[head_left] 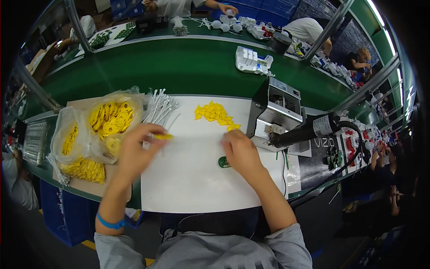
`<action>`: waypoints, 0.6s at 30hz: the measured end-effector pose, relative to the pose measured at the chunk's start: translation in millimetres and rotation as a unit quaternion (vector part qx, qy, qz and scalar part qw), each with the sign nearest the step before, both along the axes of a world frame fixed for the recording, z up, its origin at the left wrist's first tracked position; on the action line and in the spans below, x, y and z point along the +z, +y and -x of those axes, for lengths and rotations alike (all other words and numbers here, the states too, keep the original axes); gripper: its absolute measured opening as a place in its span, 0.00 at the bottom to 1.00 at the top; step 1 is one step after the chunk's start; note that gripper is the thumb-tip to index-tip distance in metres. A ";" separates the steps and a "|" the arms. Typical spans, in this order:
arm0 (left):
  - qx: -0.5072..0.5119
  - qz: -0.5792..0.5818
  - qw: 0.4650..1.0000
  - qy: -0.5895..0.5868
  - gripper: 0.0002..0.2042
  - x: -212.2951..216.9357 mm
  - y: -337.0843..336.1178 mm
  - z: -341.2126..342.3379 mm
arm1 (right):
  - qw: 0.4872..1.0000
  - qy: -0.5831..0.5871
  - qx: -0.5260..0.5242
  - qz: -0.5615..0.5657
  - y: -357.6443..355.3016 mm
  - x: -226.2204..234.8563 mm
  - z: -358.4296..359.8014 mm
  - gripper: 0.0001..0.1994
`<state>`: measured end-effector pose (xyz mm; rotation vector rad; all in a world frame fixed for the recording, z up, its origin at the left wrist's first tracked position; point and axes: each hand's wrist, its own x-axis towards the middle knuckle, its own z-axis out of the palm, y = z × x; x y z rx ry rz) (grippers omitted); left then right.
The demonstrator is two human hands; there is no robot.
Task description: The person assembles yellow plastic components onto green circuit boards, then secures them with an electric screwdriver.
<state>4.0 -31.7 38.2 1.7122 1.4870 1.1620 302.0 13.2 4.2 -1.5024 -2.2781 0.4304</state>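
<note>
Ylw discs [215, 112] are looking glossy plast.; clr bag [85, 145] is showing crinkly film; machine [275, 112] is showing shiny mtl; gry sleeve [289, 246] is showing matt cloth.

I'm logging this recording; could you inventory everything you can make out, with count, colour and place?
Small yellow parts: many, yellow, piled on the sheet
White sheet: one, white, before the person
Bags of yellow parts: at least two, clear, left
Ties: a bundle, white, beside the bags
Green piece: one, green, by the right hand
Machine: one, silver and black, right
Cylindrical device: one, black, right
Housing: one, white, on the far green surface
Bin: one, blue, lower left
Other people: several, far and side edges
Wristband: one, blue, left wrist
Left hand: one, bare, holding a yellow piece
Right hand: one, bare, over the sheet
</note>
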 end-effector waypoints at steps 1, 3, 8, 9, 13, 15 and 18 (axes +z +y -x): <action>-0.055 0.008 0.998 -0.041 0.13 -13.4 -1.6 -15.1 | 0.998 -0.049 -0.040 -0.018 9.1 -6.6 11.2 0.09; -0.111 0.024 0.990 -0.079 0.14 -35.3 -3.9 -40.7 | 0.987 -0.141 -0.074 -0.027 19.7 -12.9 29.5 0.09; -0.138 0.017 0.990 0.022 0.18 -61.3 11.9 -69.2 | 0.989 -0.137 -0.046 -0.032 27.4 -38.0 34.8 0.07; -0.134 0.006 0.987 0.091 0.20 -63.0 14.7 -69.1 | 0.994 -0.100 -0.030 -0.033 25.9 -38.9 34.7 0.06; -0.151 -0.002 0.989 -0.008 0.27 -87.7 27.5 -63.2 | 0.997 0.044 0.019 -0.060 12.3 -34.4 30.4 0.09; -0.130 -0.015 0.991 0.012 0.29 -95.9 30.8 -57.3 | 0.996 0.086 0.023 -0.016 10.9 -35.4 18.5 0.10; -0.113 -0.010 0.993 0.043 0.32 -108.6 38.6 -53.6 | 0.965 0.240 -0.010 0.105 14.7 -47.5 12.9 0.09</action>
